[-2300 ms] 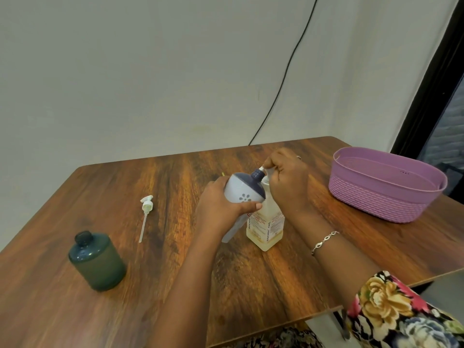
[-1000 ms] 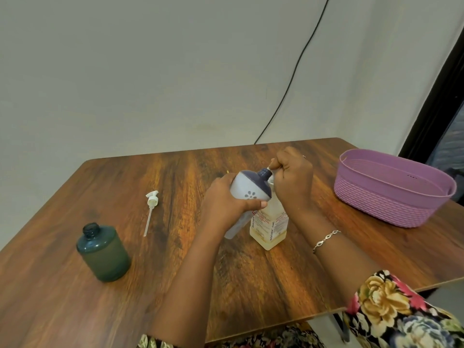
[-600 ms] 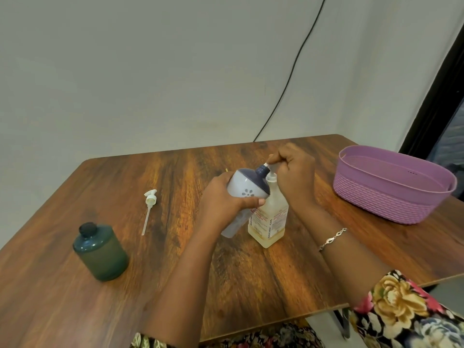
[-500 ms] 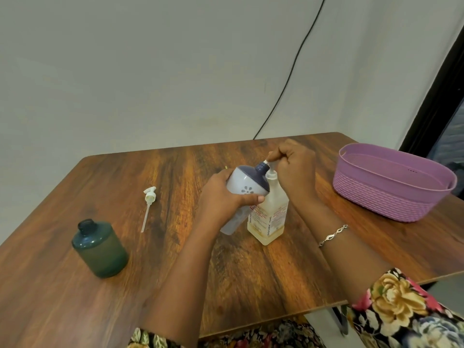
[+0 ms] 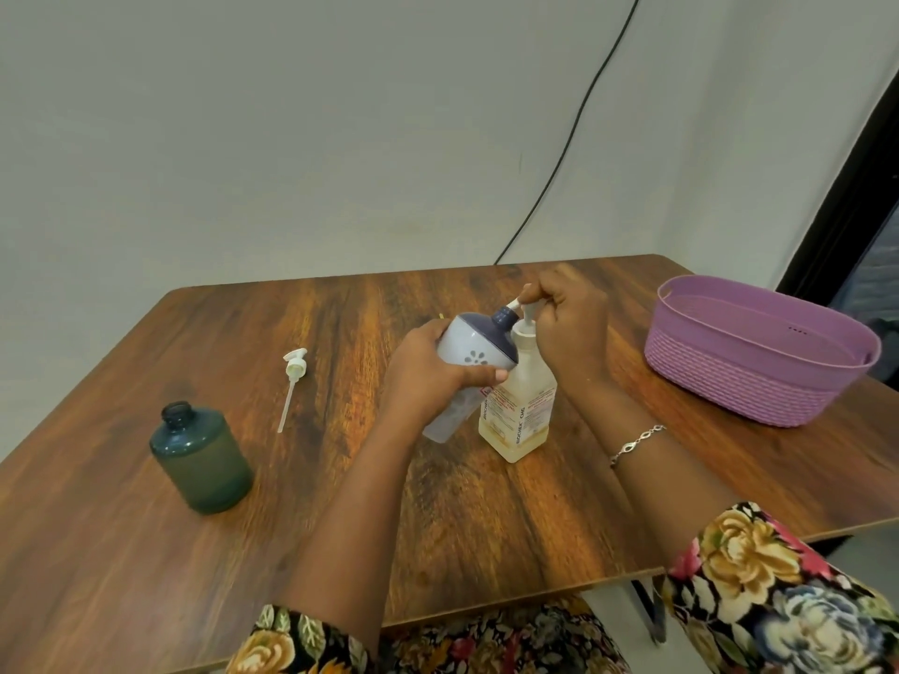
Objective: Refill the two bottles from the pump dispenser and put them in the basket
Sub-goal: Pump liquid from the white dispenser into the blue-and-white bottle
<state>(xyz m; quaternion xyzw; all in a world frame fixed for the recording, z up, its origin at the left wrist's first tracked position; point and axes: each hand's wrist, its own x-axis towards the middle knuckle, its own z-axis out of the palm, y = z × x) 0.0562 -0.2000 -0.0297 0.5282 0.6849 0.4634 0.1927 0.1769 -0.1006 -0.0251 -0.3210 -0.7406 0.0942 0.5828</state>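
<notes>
Here, left hand [image 5: 424, 380] holds bottle [image 5: 476, 346], right hand [image 5: 572, 329] pump [image 5: 528, 311].

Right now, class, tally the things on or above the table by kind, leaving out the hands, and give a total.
2 bottles: green bottle, white bottle
1 dispenser
1 loose pump
1 basket
Total: 5

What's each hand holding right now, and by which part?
Left hand grips the white bottle round its body, tilted, neck at the spout. Right hand holds the pump dispenser by its pump head.
</notes>
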